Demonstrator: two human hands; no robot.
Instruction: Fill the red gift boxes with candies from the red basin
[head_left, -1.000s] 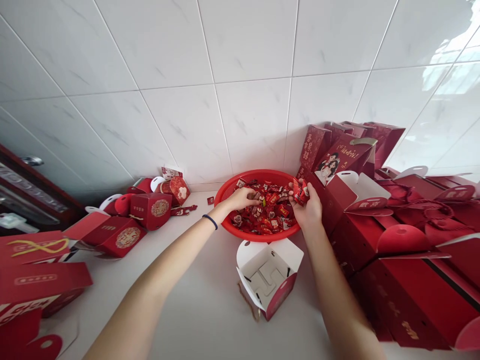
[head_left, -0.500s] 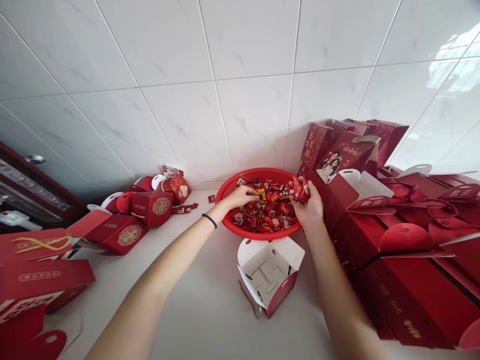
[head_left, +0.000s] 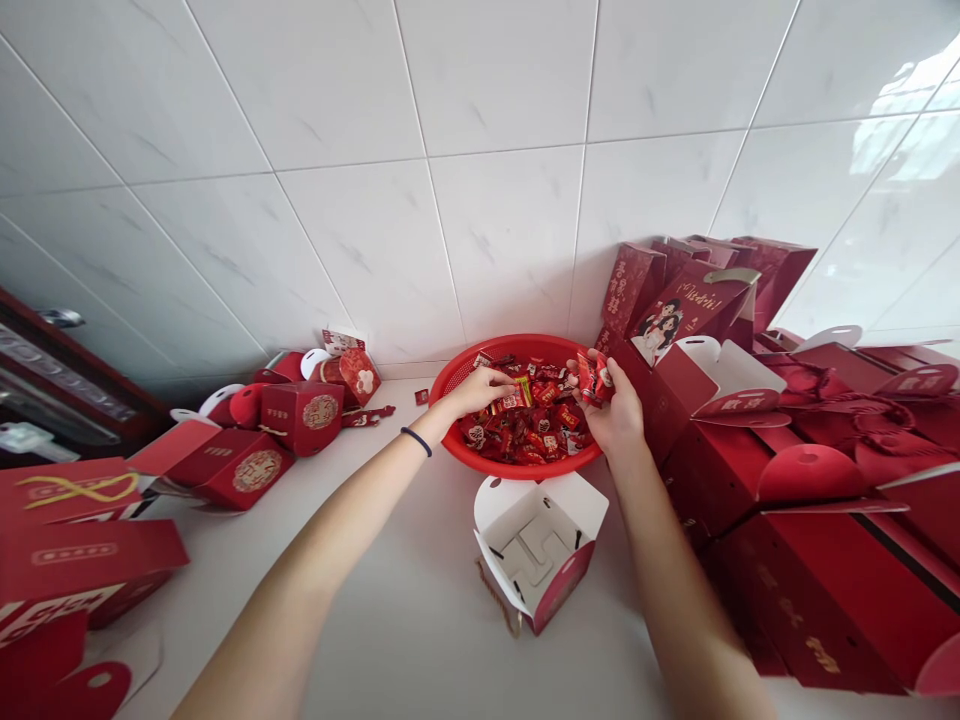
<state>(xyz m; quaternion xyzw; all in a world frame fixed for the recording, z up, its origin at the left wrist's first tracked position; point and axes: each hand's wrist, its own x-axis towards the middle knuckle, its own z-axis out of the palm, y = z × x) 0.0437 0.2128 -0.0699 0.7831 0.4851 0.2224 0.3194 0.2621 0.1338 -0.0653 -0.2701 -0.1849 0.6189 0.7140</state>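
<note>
A red plastic basket [head_left: 480,462] full of red-wrapped candies [head_left: 517,440] stands against the tiled wall. Over its left part, my left hand [head_left: 480,390] pinches a red-and-yellow wrapped candy [head_left: 513,398] between thumb and fingers. My right hand [head_left: 616,405] is at the basket's right rim, palm up, with several red wrapped candies [head_left: 592,378] held in its fingers. In front of the basket sits an open box [head_left: 536,550], white inside and red outside, with a rope handle on its left side. No candy shows inside it.
Red gift boxes [head_left: 810,580] are packed together on the right, with upright red boxes [head_left: 694,305] behind them. More red boxes [head_left: 232,465] line the left side of the white table [head_left: 405,620]. A small red packet [head_left: 421,397] lies left of the basket.
My left hand has lifted slightly, and a red-and-yellow candy now shows at its fingertips. My right hand has shifted a little to the left, still holding its candies.
</note>
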